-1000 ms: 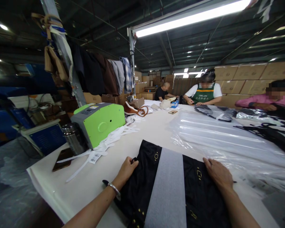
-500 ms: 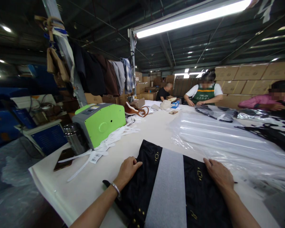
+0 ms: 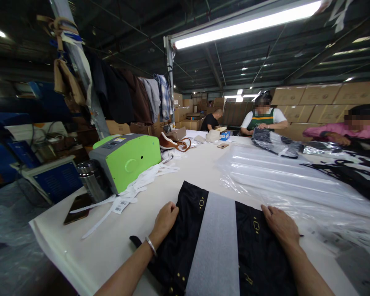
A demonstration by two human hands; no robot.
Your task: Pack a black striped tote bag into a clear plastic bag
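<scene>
On the white worktop (image 3: 197, 168), a black buckled piece (image 3: 255, 250) is lying. At its left edge the left grip (image 3: 164, 221) is resting curled, whether pinching I cannot tell; at its right edge the right grip (image 3: 281, 226) is lying spread. Beyond the piece, a green machine (image 3: 135, 158) is standing leftward, clear plastic (image 3: 265, 168) rightward, cartons (image 3: 317, 94) behind.

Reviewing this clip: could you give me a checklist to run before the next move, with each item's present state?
1. Left hand at the black item's left edge: ok.
2. Right hand at its right edge: ok.
3. Grey strip running down its middle: ok.
4. Dark phone free of white strips: not ok, one crosses it.
5. Black item's underside: cannot tell, hidden.
</scene>
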